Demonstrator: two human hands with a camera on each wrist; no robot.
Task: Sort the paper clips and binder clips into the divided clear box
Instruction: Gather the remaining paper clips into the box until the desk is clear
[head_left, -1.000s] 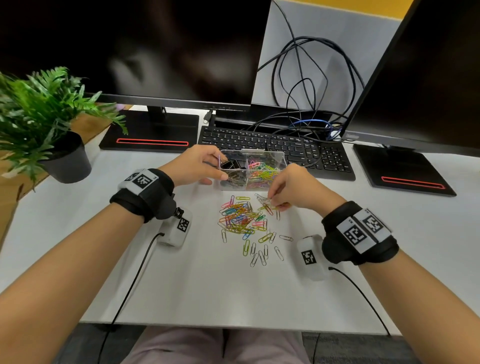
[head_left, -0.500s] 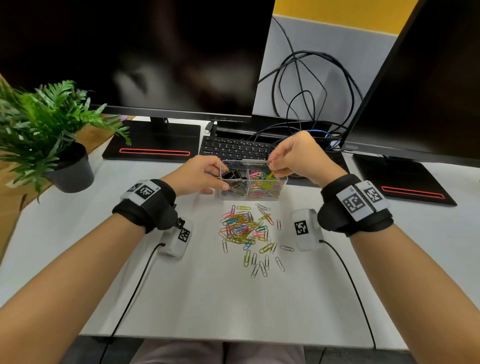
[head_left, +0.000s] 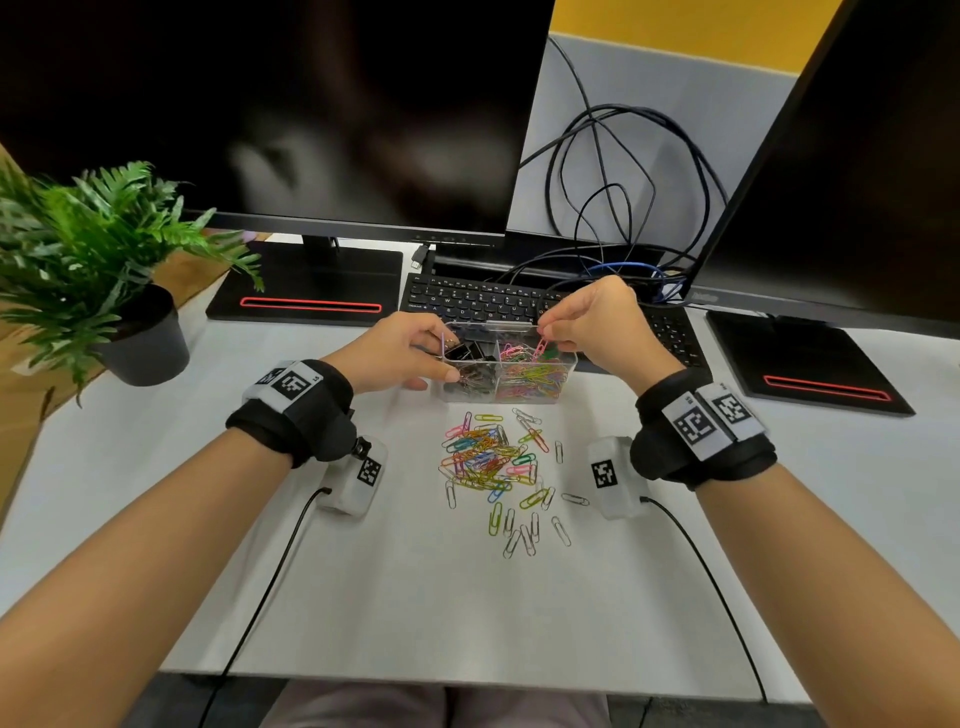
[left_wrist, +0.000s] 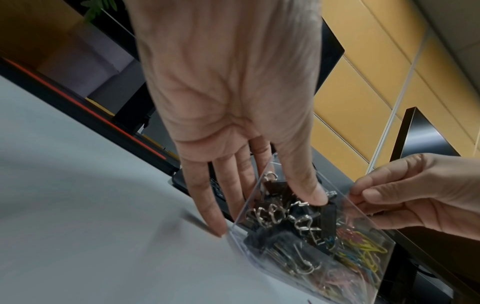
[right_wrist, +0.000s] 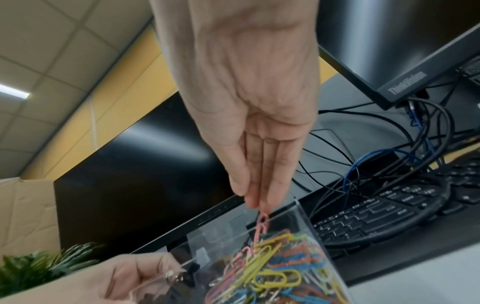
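Note:
The divided clear box (head_left: 470, 392) stands before the keyboard, with black binder clips (head_left: 467, 353) in its left compartment and coloured paper clips (head_left: 535, 376) in its right. My left hand (head_left: 426, 353) grips the box's left end, thumb (left_wrist: 311, 195) on the near wall (left_wrist: 363, 246). Above the right compartment, my right hand (head_left: 550, 325) pinches a pink paper clip (head_left: 539, 347), which hangs from the fingertips (right_wrist: 255, 202) just over the heap (right_wrist: 275, 275). A loose pile of coloured paper clips (head_left: 488, 457) lies on the table nearer to me.
A black keyboard (head_left: 478, 301) lies right behind the box, under tangled cables (head_left: 623, 208). Two monitors with black stands (head_left: 306, 291) flank it. A potted plant (head_left: 104, 270) stands at the far left. Wrist-camera cables trail toward the table's near edge (head_left: 415, 680).
My right hand has lifted from the pile on the table to above the box's right compartment, carrying a pink clip. The left hand has stayed on the box.

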